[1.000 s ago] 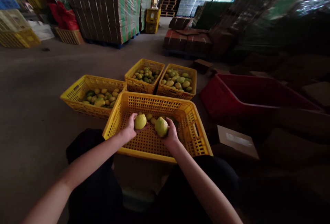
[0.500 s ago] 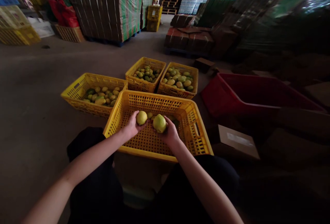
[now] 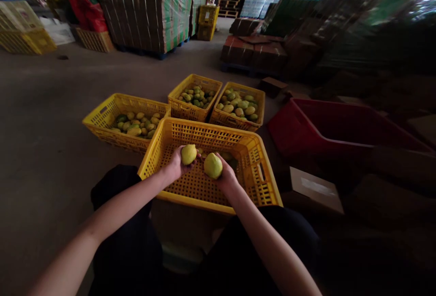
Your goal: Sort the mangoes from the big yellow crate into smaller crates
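Observation:
My left hand (image 3: 176, 165) is closed round a yellow, roundish fruit (image 3: 188, 154) with a slightly pointed end. In my right hand (image 3: 226, 173) is a larger yellow-green fruit (image 3: 213, 165), its kind not certain. Both fruits are held side by side, a small gap apart, over a yellow slatted plastic crate (image 3: 207, 204) in front of my knees. A few more fruits (image 3: 226, 155) lie at the far side inside this crate, partly hidden by my hands.
Beyond stand three yellow crates of similar fruit: a left one (image 3: 98, 123), a middle one (image 3: 185, 113) and a right one (image 3: 235, 125). A red tub (image 3: 289, 128) and a cardboard box (image 3: 315, 189) are on the right. Wrapped stacks (image 3: 136, 12) stand behind.
Both fruits have turned in my hands, the left one now showing its pointed end up and right. My right hand has dropped slightly. The view has shifted a little.

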The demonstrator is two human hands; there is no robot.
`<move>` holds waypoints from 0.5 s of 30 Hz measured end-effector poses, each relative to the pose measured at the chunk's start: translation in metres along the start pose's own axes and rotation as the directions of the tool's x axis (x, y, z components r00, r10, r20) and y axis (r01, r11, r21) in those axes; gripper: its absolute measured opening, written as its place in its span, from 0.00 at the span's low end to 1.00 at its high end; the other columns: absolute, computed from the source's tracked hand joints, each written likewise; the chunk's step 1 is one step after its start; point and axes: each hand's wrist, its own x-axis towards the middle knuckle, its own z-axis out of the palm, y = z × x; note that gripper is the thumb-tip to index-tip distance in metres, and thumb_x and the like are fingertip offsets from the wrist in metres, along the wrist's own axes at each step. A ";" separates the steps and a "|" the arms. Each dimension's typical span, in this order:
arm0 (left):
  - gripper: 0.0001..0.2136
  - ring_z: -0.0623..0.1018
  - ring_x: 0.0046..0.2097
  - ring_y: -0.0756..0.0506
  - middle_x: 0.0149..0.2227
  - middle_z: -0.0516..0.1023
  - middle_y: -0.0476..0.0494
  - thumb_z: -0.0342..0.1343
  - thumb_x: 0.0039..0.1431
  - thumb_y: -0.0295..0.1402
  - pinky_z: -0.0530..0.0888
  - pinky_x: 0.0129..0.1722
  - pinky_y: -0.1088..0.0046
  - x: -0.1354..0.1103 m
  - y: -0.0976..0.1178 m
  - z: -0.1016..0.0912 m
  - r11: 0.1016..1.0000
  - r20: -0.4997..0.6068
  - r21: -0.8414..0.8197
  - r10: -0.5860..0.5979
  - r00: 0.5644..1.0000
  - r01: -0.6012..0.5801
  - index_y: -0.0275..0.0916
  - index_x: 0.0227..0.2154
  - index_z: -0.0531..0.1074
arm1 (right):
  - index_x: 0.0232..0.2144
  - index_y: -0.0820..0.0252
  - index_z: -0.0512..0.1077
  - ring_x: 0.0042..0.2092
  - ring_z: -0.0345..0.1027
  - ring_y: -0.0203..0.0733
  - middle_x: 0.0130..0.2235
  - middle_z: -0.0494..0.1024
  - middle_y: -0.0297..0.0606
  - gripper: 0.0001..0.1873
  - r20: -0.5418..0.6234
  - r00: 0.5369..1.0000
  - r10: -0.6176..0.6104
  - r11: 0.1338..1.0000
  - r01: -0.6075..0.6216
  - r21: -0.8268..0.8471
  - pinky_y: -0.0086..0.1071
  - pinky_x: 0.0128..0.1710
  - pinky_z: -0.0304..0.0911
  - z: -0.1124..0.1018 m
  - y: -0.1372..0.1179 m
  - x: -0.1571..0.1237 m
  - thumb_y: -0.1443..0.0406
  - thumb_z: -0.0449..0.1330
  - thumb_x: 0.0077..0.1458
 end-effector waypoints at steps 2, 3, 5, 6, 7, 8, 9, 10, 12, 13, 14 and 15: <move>0.20 0.72 0.16 0.49 0.24 0.78 0.38 0.41 0.62 0.34 0.67 0.13 0.77 0.000 -0.001 0.000 1.000 0.022 -0.005 0.011 1.000 -0.011 0.28 0.45 0.74 | 0.29 0.59 0.71 0.28 0.75 0.42 0.24 0.79 0.35 0.09 0.002 1.000 0.010 1.000 -0.011 0.012 0.34 0.28 0.72 0.002 0.000 -0.002 0.60 0.59 0.56; 0.20 0.73 0.17 0.49 0.25 0.79 0.38 0.41 0.62 0.33 0.68 0.14 0.77 0.000 -0.001 0.000 1.000 0.023 -0.010 0.024 0.999 -0.024 0.28 0.46 0.74 | 0.28 0.59 0.71 0.28 0.75 0.41 0.23 0.78 0.35 0.09 -0.005 1.000 0.014 1.000 -0.013 0.019 0.34 0.28 0.71 0.002 0.000 -0.003 0.59 0.59 0.57; 0.19 0.74 0.19 0.48 0.25 0.79 0.39 0.41 0.62 0.32 0.70 0.16 0.76 0.000 -0.001 0.001 0.998 -0.004 -0.019 0.056 0.998 -0.056 0.29 0.46 0.73 | 0.29 0.58 0.71 0.27 0.74 0.41 0.22 0.77 0.34 0.10 -0.026 1.000 0.012 0.999 -0.011 0.033 0.33 0.27 0.71 0.001 0.000 -0.004 0.59 0.58 0.57; 0.19 0.75 0.19 0.48 0.24 0.79 0.40 0.41 0.63 0.32 0.71 0.17 0.76 0.001 -0.001 0.001 0.997 -0.029 -0.021 0.070 0.997 -0.071 0.29 0.46 0.73 | 0.29 0.58 0.71 0.27 0.74 0.41 0.22 0.77 0.33 0.09 -0.024 1.000 0.010 0.999 -0.009 0.037 0.33 0.27 0.71 0.000 -0.001 -0.003 0.59 0.58 0.57; 0.18 0.75 0.20 0.48 0.24 0.78 0.41 0.42 0.63 0.33 0.71 0.17 0.77 0.002 -0.001 0.001 0.997 -0.056 -0.021 0.078 0.995 -0.079 0.30 0.46 0.73 | 0.30 0.57 0.71 0.26 0.74 0.41 0.22 0.76 0.33 0.08 -0.010 1.000 0.007 0.999 -0.007 0.040 0.33 0.26 0.70 -0.001 -0.001 -0.003 0.60 0.57 0.57; 0.18 0.75 0.19 0.48 0.22 0.77 0.42 0.43 0.63 0.35 0.71 0.17 0.77 0.003 0.000 0.001 0.997 -0.073 -0.017 0.078 0.994 -0.079 0.30 0.45 0.73 | 0.31 0.57 0.71 0.27 0.73 0.41 0.22 0.76 0.33 0.06 0.011 1.000 0.006 0.999 -0.007 0.041 0.32 0.26 0.70 -0.003 -0.001 -0.002 0.61 0.57 0.56; 0.18 0.75 0.19 0.48 0.21 0.77 0.43 0.44 0.63 0.36 0.71 0.17 0.77 0.004 0.001 0.000 0.998 -0.080 -0.008 0.069 0.994 -0.070 0.30 0.44 0.73 | 0.31 0.57 0.71 0.27 0.73 0.41 0.23 0.76 0.34 0.05 0.035 0.999 0.006 0.999 -0.008 0.041 0.32 0.25 0.69 -0.004 -0.002 -0.002 0.62 0.58 0.55; 0.18 0.74 0.18 0.48 0.20 0.76 0.43 0.45 0.63 0.38 0.71 0.16 0.77 0.005 0.002 0.000 0.998 -0.069 0.006 0.056 0.996 -0.055 0.30 0.43 0.74 | 0.31 0.57 0.71 0.27 0.73 0.42 0.23 0.77 0.35 0.05 0.064 0.998 0.008 0.999 -0.011 0.040 0.32 0.24 0.69 -0.005 -0.003 -0.001 0.63 0.57 0.54; 0.19 0.73 0.17 0.48 0.20 0.76 0.42 0.45 0.63 0.39 0.70 0.15 0.76 0.007 0.003 -0.002 0.999 -0.021 0.039 0.012 1.000 -0.011 0.28 0.42 0.74 | 0.32 0.59 0.71 0.28 0.73 0.43 0.25 0.77 0.37 0.07 0.119 0.993 0.020 0.999 -0.025 0.040 0.33 0.23 0.68 -0.006 -0.004 -0.001 0.62 0.56 0.55; 0.19 0.73 0.17 0.48 0.20 0.76 0.41 0.44 0.63 0.38 0.70 0.15 0.76 0.008 0.003 -0.002 0.999 0.003 0.049 -0.013 1.000 0.013 0.28 0.42 0.74 | 0.33 0.59 0.71 0.28 0.73 0.44 0.26 0.78 0.39 0.09 0.142 0.989 0.027 0.998 -0.033 0.046 0.33 0.23 0.68 -0.005 -0.004 -0.001 0.62 0.54 0.55; 0.19 0.73 0.17 0.48 0.20 0.76 0.40 0.43 0.63 0.36 0.70 0.15 0.76 0.007 0.003 -0.002 0.998 0.018 0.047 -0.038 0.999 0.037 0.27 0.42 0.74 | 0.35 0.60 0.71 0.28 0.73 0.44 0.26 0.78 0.40 0.10 0.166 0.986 0.035 0.998 -0.044 0.053 0.33 0.22 0.67 -0.004 -0.004 -0.002 0.62 0.52 0.56; 0.19 0.74 0.18 0.48 0.21 0.76 0.39 0.42 0.63 0.35 0.70 0.15 0.76 0.007 0.003 -0.002 0.998 0.030 0.035 -0.061 0.998 0.060 0.28 0.43 0.74 | 0.36 0.60 0.72 0.28 0.73 0.44 0.27 0.78 0.41 0.12 0.187 0.981 0.043 0.997 -0.055 0.060 0.34 0.22 0.67 -0.003 -0.004 -0.002 0.62 0.51 0.57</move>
